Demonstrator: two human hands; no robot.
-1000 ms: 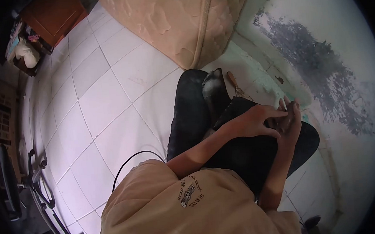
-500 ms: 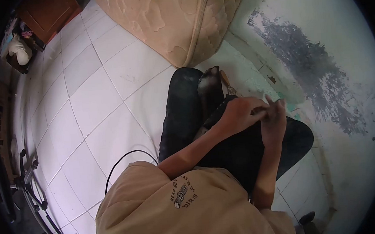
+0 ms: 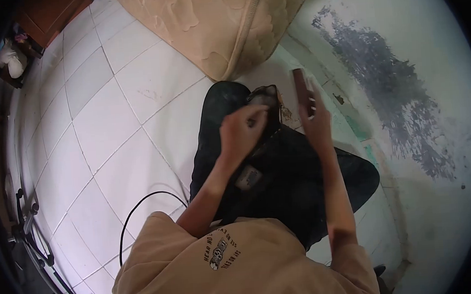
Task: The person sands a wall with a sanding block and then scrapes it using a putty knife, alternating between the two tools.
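White floor tiles (image 3: 123, 105) spread across the left and middle of the view, their grout lines running diagonally. Along the floor's right edge rose a pale wall (image 3: 431, 51), marked by a large, rough grey patch (image 3: 395, 92). At the floor's far edge stood a beige quilted mattress (image 3: 199, 24), 1 corner pointing down toward the person. The person sat on the floor with legs folded, in a tan shirt (image 3: 255, 266) with a small printed design (image 3: 218, 254) and black trousers (image 3: 298, 191). A reddish-brown cabinet (image 3: 51, 15) stood at the far left corner, with a white bundle (image 3: 14, 61) near it. A black wheeled base (image 3: 31, 232) showed at the left edge, and a thin black cable (image 3: 136, 214) curved over the tiles beside the shirt. A pale printed tag (image 3: 248, 177) lay among the dark cloth over the lap.

The 2 hands were apart. The right hand (image 3: 315, 114) was closed around the lower part of a dark brown bar (image 3: 300, 86), which stuck up past the fingers near the floor's right edge. The left hand (image 3: 243, 127) was half closed above the lap, fingers curled in close to 1 foot (image 3: 265, 94); whether it held anything could not be told. Just beside that foot, a brown-handled tool (image 3: 285, 112) lay on the floor, partly hidden.
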